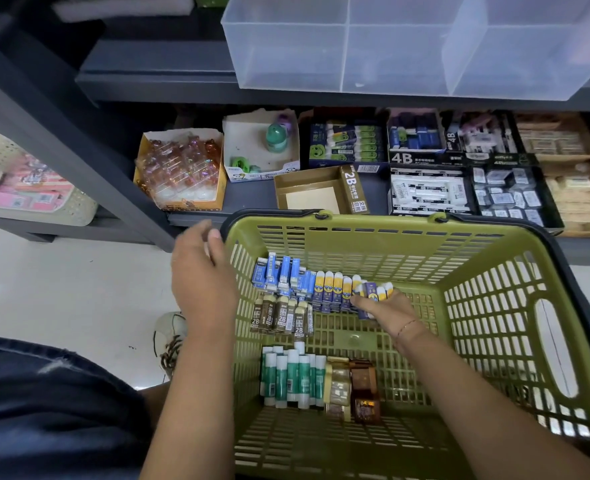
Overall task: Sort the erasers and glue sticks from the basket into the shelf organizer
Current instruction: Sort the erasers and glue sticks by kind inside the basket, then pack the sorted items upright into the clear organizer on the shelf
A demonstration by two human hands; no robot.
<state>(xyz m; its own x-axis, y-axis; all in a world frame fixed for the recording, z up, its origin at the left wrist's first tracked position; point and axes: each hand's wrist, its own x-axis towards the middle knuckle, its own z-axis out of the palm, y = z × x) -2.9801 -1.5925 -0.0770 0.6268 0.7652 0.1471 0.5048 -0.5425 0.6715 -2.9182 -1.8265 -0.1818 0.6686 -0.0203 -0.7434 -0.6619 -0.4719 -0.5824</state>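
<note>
Right hand (387,308) grips yellow-and-blue erasers (372,293) inside the green basket (494,244).
The clutch lies at the row's right end, under its curled fingers; left hand (200,282) hovers loose-fingered, empty, over the left rim.

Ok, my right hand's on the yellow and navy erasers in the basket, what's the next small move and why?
Probably lift that handful clear of the green basket: your right hand grips several yellow and navy erasers, and the clear organizer on the shelf above shows open compartments.
</note>
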